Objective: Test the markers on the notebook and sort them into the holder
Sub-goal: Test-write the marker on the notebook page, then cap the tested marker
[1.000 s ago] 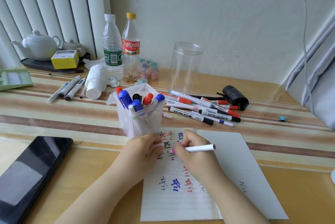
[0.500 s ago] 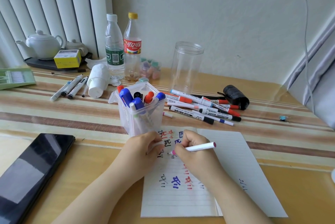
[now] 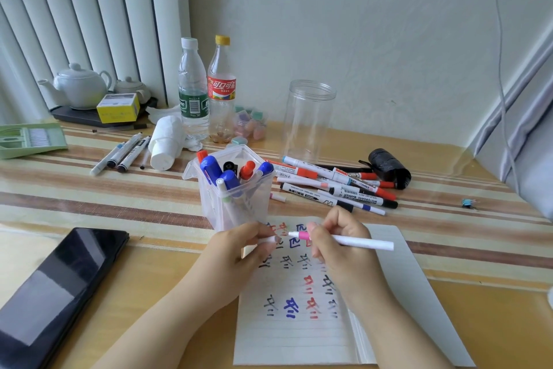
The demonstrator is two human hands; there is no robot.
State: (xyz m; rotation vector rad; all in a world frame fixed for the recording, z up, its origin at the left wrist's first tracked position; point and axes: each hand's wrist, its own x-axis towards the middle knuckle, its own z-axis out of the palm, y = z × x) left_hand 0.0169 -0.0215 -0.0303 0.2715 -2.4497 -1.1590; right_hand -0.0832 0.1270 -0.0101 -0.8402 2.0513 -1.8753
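Above notebook [image 3: 299, 335], right hand [image 3: 338, 249] pinches marker [image 3: 356, 240], seemingly uncapped.

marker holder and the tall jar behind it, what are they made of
Marker holder: looks like clear, slightly frosted plastic; the markers show through its walls. Tall jar: clear and glossy with a threaded rim, probably plastic, though glass can't be ruled out.

Striped table [image 3: 89, 201], holder [image 3: 239, 204], notebook [image 3: 389, 294], loose markers [image 3: 335, 189] (right of holder), phone [image 3: 54, 288], jar [image 3: 308, 120]

White, pink-collared marker [image 3: 353, 240]; striped tablecloth [image 3: 89, 195]
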